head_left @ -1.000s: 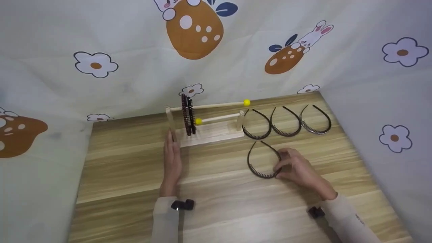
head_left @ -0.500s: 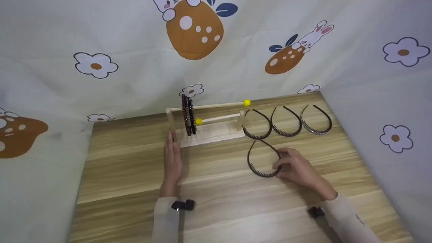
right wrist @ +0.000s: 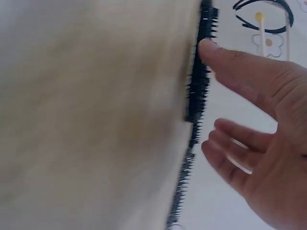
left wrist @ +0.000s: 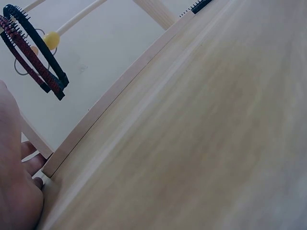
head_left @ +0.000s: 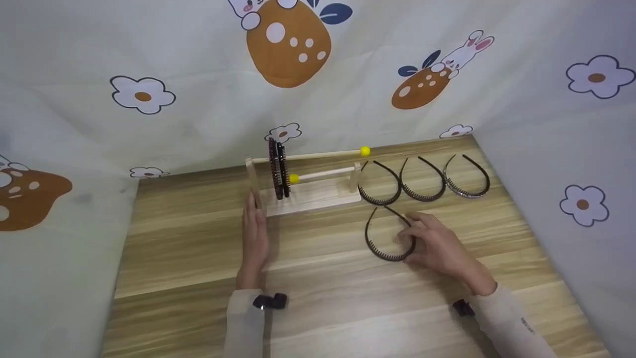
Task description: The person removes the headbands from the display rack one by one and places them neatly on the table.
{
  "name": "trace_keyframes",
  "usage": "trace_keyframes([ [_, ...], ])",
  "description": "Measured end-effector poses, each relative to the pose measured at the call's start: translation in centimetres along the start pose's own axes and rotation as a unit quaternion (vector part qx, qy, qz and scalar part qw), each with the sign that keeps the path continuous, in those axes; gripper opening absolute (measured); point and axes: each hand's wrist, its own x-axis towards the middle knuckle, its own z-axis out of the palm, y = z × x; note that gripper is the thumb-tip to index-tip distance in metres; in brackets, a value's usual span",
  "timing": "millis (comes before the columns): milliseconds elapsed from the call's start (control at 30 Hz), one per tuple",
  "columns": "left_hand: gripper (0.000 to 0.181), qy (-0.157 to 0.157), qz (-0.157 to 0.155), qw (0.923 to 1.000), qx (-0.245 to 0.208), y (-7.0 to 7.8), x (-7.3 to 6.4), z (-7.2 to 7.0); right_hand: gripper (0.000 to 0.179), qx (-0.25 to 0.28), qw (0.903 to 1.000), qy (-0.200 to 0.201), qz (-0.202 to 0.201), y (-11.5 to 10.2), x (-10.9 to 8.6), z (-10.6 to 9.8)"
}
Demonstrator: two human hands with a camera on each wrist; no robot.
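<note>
In the head view, my left hand (head_left: 255,238) lies with fairly straight fingers against the left end of a wooden headband rack (head_left: 313,201). The left wrist view shows fingertips behind the rack's end. Several dark toothed headbands (head_left: 279,171) hang together at the left of the rack's upper rod. My right hand (head_left: 439,246) holds the right side of a black toothed headband (head_left: 390,257) lying on the table, its thumb outside and a finger reaching over the band. In the right wrist view, the thumb touches that headband (right wrist: 197,81); the finger contact is hidden.
Right of the rack, three more headbands (head_left: 422,197) lie in a row on the wooden table (head_left: 318,298). Yellow balls (head_left: 365,151) cap the rack's two rods. A patterned cloth (head_left: 198,59) hangs behind the table and along its sides.
The headband by my right hand has shifted very slightly. The right hand's fingers have crept a little further over the band. My left hand stays at the rack.
</note>
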Motion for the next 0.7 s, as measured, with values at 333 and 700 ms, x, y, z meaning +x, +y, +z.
trace_keyframes([
  [333, 0.062, -0.004, -0.013, 0.9999, -0.004, 0.0, 0.0, 0.0, 0.055, -0.003, 0.9932, 0.088, -0.076, -2.3, 2.0, 0.4],
  [700, 0.063, -0.005, -0.028, 0.9996, 0.007, 0.1, -0.1, -0.1, 0.059, 0.096, 0.9767, 0.157, -0.11, -5.6, 5.1, 1.5],
])
